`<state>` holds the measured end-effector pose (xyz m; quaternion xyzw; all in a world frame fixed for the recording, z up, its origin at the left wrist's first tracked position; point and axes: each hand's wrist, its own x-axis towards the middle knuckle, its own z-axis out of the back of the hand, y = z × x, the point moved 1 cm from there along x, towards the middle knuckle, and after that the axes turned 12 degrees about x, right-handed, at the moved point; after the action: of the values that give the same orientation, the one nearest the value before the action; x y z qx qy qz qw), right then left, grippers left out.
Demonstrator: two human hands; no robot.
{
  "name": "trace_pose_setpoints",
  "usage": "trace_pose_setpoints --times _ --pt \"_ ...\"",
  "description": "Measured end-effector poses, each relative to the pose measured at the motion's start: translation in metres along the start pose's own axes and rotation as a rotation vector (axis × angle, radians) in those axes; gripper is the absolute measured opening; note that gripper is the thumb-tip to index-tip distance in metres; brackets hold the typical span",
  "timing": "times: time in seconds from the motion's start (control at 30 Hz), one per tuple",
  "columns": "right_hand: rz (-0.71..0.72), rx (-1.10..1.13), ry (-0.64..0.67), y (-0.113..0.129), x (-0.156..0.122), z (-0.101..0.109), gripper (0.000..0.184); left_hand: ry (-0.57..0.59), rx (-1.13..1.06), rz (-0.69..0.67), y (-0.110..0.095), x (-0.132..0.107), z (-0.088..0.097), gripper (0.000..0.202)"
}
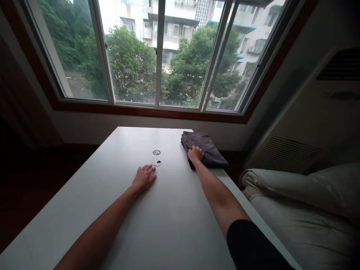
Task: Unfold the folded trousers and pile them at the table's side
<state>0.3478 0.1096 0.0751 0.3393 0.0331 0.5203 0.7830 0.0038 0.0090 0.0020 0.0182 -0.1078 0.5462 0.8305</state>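
Note:
My left hand [144,178] lies palm down on the white table [168,225], its fingers stretched out and a little spread, with nothing in it. Just beyond its fingertips are two round insets [156,162] in the tabletop. At the far right edge of the table rests a stack of folded dark grey cloth [210,148], possibly garments; their kind cannot be told. My right hand [195,153] is at the left side of this stack, fingers curled on the top grey layer. Darker layers show underneath, and part of the stack reaches past the table's edge.
A padded, light-coloured sofa [295,213] stands to the right of the table. Behind it is a tall pale unit with vents [284,152]. A wide window [157,107] spans the wall past the table's far end, and a curtain [25,108] hangs at the left.

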Motion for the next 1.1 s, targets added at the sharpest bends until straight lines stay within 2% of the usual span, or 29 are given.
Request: trace_pose_setpoints --times 0.1,0.17,0.3,0.4,0.5,0.57,0.63,0.7,0.77,0.8,0.9,0.97,1.0,1.1 --pt "-0.126 0.181 -0.058 0.001 0.008 0.012 0.043 0.005 -0.010 0.011 -0.002 -0.002 0.002 0.049" --pt "-0.112 0.271 -0.109 0.006 0.008 0.022 0.046 -0.003 -0.035 0.021 -0.002 -0.002 0.003 0.047" --pt "0.158 0.490 -0.174 0.031 -0.013 0.041 0.042 -0.071 -0.237 0.083 0.005 0.004 0.006 0.040" --pt "0.350 0.659 -0.104 0.057 -0.044 0.050 0.038 -0.147 -0.525 0.214 0.017 0.012 0.007 0.041" --pt "0.463 0.828 0.052 0.079 -0.086 0.050 0.030 -0.213 -0.825 0.351 0.029 0.018 0.008 0.048" --pt "0.525 0.942 0.213 0.090 -0.119 0.040 0.025 -0.224 -1.009 0.403 0.035 0.019 0.010 0.056" --pt "0.570 1.027 0.427 0.096 -0.155 0.024 0.023 -0.194 -1.152 0.421 0.039 0.018 0.014 0.062" --pt "0.627 1.047 0.718 0.098 -0.190 0.006 0.024 -0.135 -1.212 0.419 0.042 0.017 0.019 0.064" --pt "0.742 0.983 0.998 0.099 -0.219 -0.006 0.028 -0.057 -1.180 0.411 0.043 0.016 0.024 0.066" --pt "0.790 0.950 1.095 0.099 -0.229 -0.008 0.031 -0.015 -1.139 0.401 0.043 0.016 0.025 0.069" --pt "0.774 0.972 1.229 0.100 -0.239 -0.004 0.038 0.067 -0.944 0.340 0.040 0.015 0.027 0.080" --pt "0.681 1.057 1.199 0.100 -0.232 0.002 0.040 0.053 -0.711 0.284 0.034 0.013 0.026 0.081" --pt "0.645 1.092 1.140 0.100 -0.225 0.005 0.040 0.031 -0.576 0.255 0.030 0.012 0.025 0.076" --pt "0.586 1.117 0.853 0.093 -0.195 0.008 0.037 -0.013 -0.307 0.182 0.019 0.009 0.028 0.045"
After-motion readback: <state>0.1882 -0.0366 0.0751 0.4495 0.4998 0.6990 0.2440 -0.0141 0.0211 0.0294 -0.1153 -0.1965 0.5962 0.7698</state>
